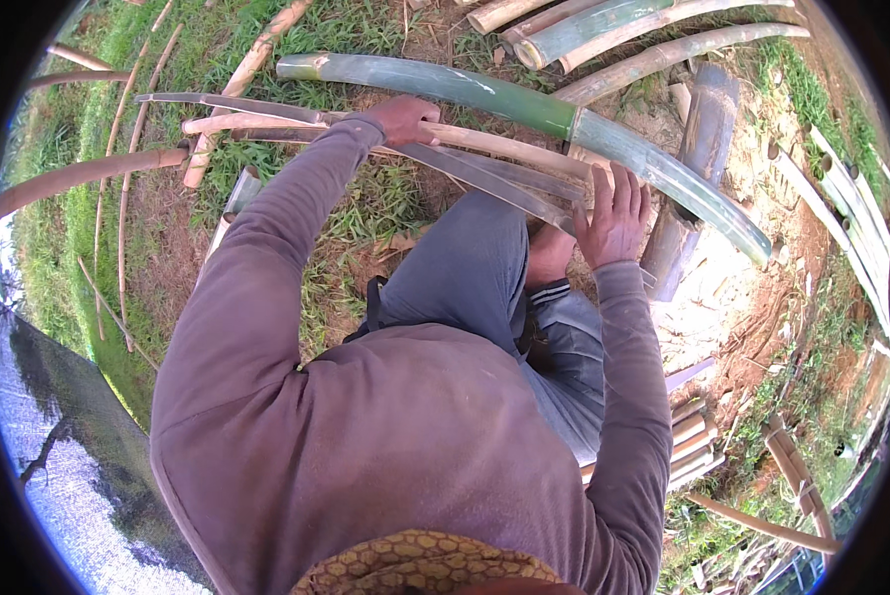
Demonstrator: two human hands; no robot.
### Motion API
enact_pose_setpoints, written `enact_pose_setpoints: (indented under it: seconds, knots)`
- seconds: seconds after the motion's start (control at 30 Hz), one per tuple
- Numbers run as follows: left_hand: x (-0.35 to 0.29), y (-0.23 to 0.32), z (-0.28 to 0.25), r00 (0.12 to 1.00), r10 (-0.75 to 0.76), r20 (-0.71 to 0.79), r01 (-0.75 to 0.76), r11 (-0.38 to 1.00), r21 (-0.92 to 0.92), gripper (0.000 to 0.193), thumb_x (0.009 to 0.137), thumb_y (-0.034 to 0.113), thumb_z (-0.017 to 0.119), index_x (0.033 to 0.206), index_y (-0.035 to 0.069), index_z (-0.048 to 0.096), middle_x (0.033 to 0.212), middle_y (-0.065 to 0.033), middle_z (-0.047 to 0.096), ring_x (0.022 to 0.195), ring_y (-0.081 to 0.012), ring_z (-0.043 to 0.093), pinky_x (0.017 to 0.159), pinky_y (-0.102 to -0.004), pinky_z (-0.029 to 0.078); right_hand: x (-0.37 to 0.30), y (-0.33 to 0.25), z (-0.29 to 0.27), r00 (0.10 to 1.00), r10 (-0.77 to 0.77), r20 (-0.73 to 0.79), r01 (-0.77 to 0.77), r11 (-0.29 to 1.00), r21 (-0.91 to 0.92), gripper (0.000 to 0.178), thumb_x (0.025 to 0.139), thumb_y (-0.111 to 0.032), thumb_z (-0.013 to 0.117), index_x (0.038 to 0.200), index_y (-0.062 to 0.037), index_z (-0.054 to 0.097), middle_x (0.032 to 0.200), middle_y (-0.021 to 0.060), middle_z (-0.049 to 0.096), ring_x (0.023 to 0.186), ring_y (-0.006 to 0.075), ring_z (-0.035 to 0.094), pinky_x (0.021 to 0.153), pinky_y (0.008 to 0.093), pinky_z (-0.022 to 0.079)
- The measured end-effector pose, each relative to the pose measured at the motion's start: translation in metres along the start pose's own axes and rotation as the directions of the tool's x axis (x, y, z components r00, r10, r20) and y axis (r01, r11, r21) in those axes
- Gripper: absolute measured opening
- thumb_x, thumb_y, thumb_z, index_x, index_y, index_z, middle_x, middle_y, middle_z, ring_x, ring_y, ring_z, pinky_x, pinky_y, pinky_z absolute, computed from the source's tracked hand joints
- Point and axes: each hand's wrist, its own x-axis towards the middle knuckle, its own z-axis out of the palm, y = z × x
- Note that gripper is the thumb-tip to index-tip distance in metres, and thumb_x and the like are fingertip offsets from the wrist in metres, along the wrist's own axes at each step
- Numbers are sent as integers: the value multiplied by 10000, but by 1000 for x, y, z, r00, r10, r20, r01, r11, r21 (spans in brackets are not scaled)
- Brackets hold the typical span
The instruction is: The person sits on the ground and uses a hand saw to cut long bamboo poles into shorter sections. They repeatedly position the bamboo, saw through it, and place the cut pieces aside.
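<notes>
My left hand [402,119] is closed over a long, dark flat strip [499,188]; it cannot be told whether this is split bamboo or a blade. A pale brown bamboo pole [504,145] runs beside the strip, passing close to both hands. Over at the right, my right hand [615,218] has its fingers stretched out, lying at the far right ends of the strip and pole. Its palm side is hidden. Just beyond lies a thick green bamboo pole [524,102]. My bent knee [465,248] is under the strip.
Several bamboo poles [653,59] lie at the far right. A dark, thick log [708,119] sits under the green pole's right part, with pale sawdust [712,288] around it. Cut bamboo pieces [698,446] are stacked by my right elbow. Thin poles [132,149] cross the grass at left.
</notes>
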Motion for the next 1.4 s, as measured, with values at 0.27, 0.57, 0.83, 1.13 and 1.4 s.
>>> enact_pose_setpoints:
  seconds: [0.27, 0.57, 0.83, 1.13, 1.4]
  knots:
    - [-70, 81, -8, 951, 137, -276, -143, 990, -3, 428, 848, 393, 829, 1110, 126, 622, 918, -156, 709, 949, -410, 691, 803, -542, 493, -15, 10, -59, 985, -161, 61, 163, 986, -43, 506, 858, -369, 821, 1283, -132, 681, 932, 88, 676, 863, 325, 679, 769, 467, 504]
    - [-19, 174, 1, 803, 352, -481, -384, 923, 33, 489, 810, 405, 850, 1192, 182, 641, 1014, -76, 734, 973, -333, 701, 861, -500, 484, -67, 76, -126, 997, -33, 67, 36, 998, -42, 552, 793, -289, 887, 1307, -171, 727, 813, 43, 614, 718, 282, 641, 664, 452, 476]
    - [27, 199, 18, 740, 455, -496, -503, 863, 42, 555, 777, 426, 845, 1230, 165, 659, 1093, -89, 737, 978, -356, 728, 841, -491, 542, -68, 124, -149, 991, -61, 121, 67, 997, -50, 584, 779, -241, 887, 1333, -165, 719, 842, 48, 600, 674, 289, 615, 645, 453, 495]
    - [47, 209, 6, 778, 424, -463, -463, 886, 33, 566, 772, 412, 820, 1264, 184, 658, 1093, -73, 716, 989, -341, 720, 837, -502, 541, -51, 143, -146, 987, -87, 134, 98, 992, -79, 576, 828, -237, 849, 1371, -125, 694, 847, 65, 588, 716, 300, 619, 670, 456, 499]
    - [68, 203, 5, 777, 441, -449, -492, 871, 4, 500, 782, 403, 830, 1189, 158, 672, 1081, -71, 705, 1012, -352, 695, 860, -510, 519, -50, 163, -133, 978, -19, 208, 35, 997, -74, 624, 842, -235, 835, 1424, -106, 655, 904, 72, 630, 831, 298, 647, 778, 466, 490]
